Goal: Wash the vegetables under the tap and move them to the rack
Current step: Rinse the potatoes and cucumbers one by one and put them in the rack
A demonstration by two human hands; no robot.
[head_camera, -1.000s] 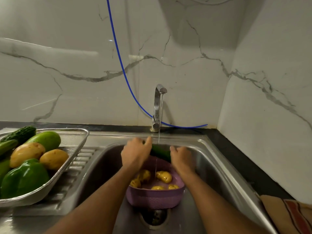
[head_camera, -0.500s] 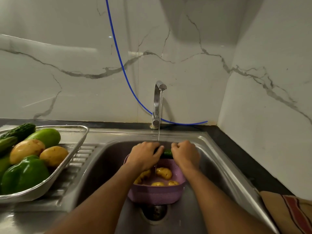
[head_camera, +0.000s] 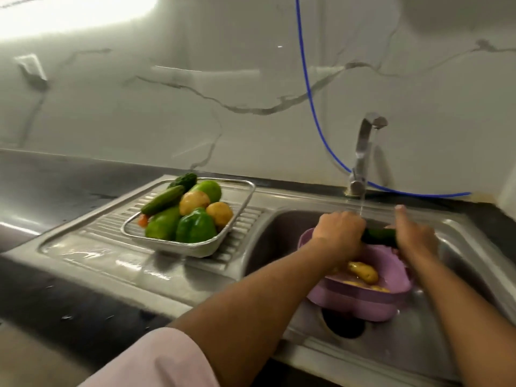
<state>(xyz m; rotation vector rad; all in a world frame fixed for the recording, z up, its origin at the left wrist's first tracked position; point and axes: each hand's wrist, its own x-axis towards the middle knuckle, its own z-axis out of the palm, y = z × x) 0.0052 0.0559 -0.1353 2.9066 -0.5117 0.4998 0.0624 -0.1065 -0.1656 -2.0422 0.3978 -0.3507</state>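
Since a moment ago our view has swung left, so the rack (head_camera: 245,196) that sat cut off at the left edge now shows whole, and the sink basin (head_camera: 279,233) has slid to the right; the right hand's forefinger, curled before, now sticks up.

Going left to right, we see a dark countertop (head_camera: 69,180), then the steel drainboard (head_camera: 117,233) with the metal rack resting on its ribs. In the rack lie a cucumber (head_camera: 163,200), a dark bumpy gourd (head_camera: 184,179), a pale green fruit (head_camera: 209,189), two potatoes (head_camera: 194,201), a green bell pepper (head_camera: 195,226), another green piece (head_camera: 162,224) and a bit of something orange (head_camera: 143,220).

Further right, our left hand (head_camera: 339,233) has its fingers curled round one end of a dark green cucumber (head_camera: 379,236), held level over a purple basket (head_camera: 391,300) that sits in the basin. Wet potatoes (head_camera: 363,271) lie inside the basket. A thin stream runs from the tap (head_camera: 363,152) down beside the left hand. Our right hand (head_camera: 416,238) grips the cucumber's other end, forefinger raised. A blue hose (head_camera: 312,107) hangs down the marble wall behind the tap.
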